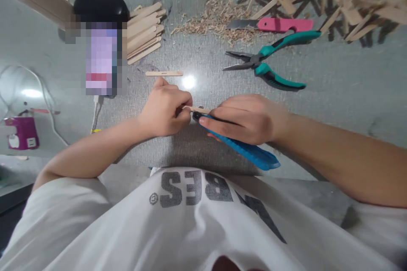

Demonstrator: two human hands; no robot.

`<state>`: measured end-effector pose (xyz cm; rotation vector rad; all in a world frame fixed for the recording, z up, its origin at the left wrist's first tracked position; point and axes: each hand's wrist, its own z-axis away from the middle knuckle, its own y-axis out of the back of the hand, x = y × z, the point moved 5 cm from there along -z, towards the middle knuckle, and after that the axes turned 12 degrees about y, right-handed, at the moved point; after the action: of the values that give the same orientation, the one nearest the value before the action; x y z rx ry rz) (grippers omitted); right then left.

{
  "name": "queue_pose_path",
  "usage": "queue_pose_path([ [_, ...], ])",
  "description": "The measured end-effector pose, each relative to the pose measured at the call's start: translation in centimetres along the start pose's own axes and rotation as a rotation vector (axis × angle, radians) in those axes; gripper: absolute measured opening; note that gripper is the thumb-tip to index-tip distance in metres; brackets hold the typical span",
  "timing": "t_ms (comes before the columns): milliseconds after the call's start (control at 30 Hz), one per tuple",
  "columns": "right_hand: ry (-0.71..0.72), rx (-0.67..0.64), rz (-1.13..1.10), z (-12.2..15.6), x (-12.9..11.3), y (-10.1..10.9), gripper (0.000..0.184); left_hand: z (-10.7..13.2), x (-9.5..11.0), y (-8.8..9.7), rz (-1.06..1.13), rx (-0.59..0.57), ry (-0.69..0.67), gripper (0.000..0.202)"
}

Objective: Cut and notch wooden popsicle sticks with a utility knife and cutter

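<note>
My left hand (pixel 168 108) is closed, pinching one end of a wooden craft stick (pixel 197 110). From the right, my right hand (pixel 246 119) is wrapped round a blue utility knife (pixel 248 149), its black front end against or very near the stick, close to my left fingertips. The blade itself cannot be made out. My right fingers also cover the stick's far end. Just beyond my left hand lies a single craft stick (pixel 164 73) with a small dark mark in its middle.
Teal-handled long-nose pliers (pixel 254 61) lie open at the right, below a pink folding saw (pixel 282 24) and wood shavings (pixel 210 21). Stacked craft sticks (pixel 144 29) sit beside a pixelated phone (pixel 101 59) and a black case (pixel 101 8). Joined sticks (pixel 349 0) fill the far right.
</note>
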<state>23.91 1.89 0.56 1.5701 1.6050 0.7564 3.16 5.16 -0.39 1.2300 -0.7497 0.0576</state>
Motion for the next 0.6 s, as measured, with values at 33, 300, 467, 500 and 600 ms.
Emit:
queue_pose_path([
  [33,-0.001,-0.012,-0.008,0.1,0.0,-0.1,0.021,0.0,0.0,0.1,0.003,-0.012,-0.005,0.011],
  [300,0.004,-0.005,-0.036,0.5,0.0,-0.3,0.017,0.3,-0.2,0.1,-0.009,-0.018,-0.044,0.011],
  [467,-0.111,0.024,-0.034,1.3,-0.4,-1.5,0.028,0.3,-0.3,0.0,-0.02,0.001,-0.053,0.011],
  [500,-0.143,0.004,-0.059,1.4,-0.3,-1.8,0.032,0.3,-0.3,0.0,-0.02,0.002,-0.052,0.011],
  [600,-0.243,-0.04,-0.169,1.5,0.0,-2.3,0.05,0.3,-0.4,0.0,-0.021,0.006,-0.048,0.011],
])
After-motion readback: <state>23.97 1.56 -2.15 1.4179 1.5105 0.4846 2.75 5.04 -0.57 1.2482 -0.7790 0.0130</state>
